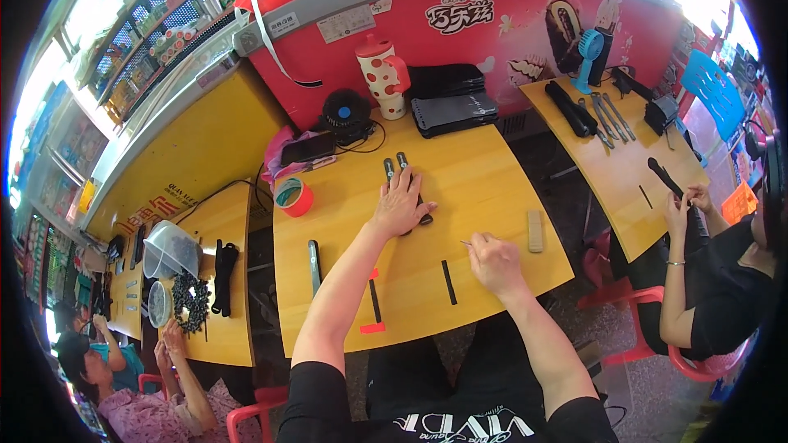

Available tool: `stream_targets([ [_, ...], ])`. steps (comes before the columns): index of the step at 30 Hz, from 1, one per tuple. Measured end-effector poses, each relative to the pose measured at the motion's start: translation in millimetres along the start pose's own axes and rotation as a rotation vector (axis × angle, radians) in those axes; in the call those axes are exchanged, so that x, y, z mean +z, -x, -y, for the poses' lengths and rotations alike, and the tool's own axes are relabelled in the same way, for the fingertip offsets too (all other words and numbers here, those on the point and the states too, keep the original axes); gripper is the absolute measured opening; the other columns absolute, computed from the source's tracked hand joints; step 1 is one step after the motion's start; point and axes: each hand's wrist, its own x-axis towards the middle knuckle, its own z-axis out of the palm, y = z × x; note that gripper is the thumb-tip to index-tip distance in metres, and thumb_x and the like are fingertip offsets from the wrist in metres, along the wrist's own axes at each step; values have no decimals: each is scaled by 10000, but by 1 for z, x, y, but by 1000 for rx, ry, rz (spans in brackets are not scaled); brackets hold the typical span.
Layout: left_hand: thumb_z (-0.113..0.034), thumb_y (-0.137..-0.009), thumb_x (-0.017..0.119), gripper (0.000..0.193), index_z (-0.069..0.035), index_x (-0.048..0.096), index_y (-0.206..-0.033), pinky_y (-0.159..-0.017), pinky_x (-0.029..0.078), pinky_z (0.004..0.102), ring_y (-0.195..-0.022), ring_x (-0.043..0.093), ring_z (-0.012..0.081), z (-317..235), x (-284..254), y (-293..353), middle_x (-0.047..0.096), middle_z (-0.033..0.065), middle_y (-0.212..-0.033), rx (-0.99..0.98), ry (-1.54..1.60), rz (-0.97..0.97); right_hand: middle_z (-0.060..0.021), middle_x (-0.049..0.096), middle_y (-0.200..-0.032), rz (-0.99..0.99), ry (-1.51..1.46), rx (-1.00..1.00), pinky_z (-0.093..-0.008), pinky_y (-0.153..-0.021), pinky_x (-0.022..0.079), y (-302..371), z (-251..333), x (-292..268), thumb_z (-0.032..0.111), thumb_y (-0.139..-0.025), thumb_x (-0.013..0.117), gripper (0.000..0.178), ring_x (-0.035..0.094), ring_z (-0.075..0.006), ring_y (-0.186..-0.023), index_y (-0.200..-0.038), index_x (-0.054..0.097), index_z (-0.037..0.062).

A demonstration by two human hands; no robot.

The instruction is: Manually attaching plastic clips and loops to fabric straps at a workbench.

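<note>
My left hand (400,201) lies flat with fingers spread over dark, narrow pieces with rounded ends (402,161) in the middle of the yellow table (484,156); it hides most of them. To its right, my right hand (496,264) is closed in a pinch, a thin tip poking out between thumb and finger; its kind is too small to tell. Below the right hand lies a short black strip (449,282). Another black strip (375,299) has red tape at both ends. A dark, slim piece with a rounded end (314,267) rests left of my forearm.
Farther back stand a red tape roll (294,197), a small black fan (345,111), a dotted tumbler (382,82) and a stack of black pouches (453,111). A beige block (535,231) lies at right. People work at side tables, one handling a black strap (663,174).
</note>
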Motion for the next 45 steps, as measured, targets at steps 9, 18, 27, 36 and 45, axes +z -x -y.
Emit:
stream_targets([
  [9,-449,-887,607,677,-23,417,-1378,-1009,340,493,-1338,325,362,1,3,-3,353,183,-1441,30,32,-84,-143,614,-710,16,-4,1,-427,-552,504,-1,-2,-3,97,-831,612,101,638,-341,-641,-765,548,55],
  [18,-346,-904,611,551,-33,474,-1337,-977,365,493,-1289,383,358,-2,-9,1,387,178,-1425,3,73,-228,-143,611,-695,-12,-21,-9,-426,-551,502,-1,-2,-1,91,-830,612,106,636,-342,-642,-759,545,52],
  [27,-201,-857,658,295,-27,642,-1095,-919,420,489,-1117,520,358,52,-79,79,612,164,-1176,-241,173,-430,-139,621,-698,-41,-35,-22,-443,-557,495,-1,0,0,94,-831,615,109,633,-347,-648,-751,552,54],
  [36,-297,-827,699,379,34,655,-1006,-924,418,505,-1149,496,387,60,-76,195,579,222,-1177,-745,28,-166,-159,630,-726,-42,-18,-11,-451,-584,495,-1,-7,1,120,-837,638,118,632,-366,-673,-777,567,49],
  [45,-47,-844,665,216,22,528,-996,-501,497,283,-520,628,214,9,-116,228,674,132,-733,-704,1141,-590,-165,638,-764,-55,-67,-43,-436,-599,480,4,-2,2,143,-863,645,136,632,-362,-699,-810,583,35],
])
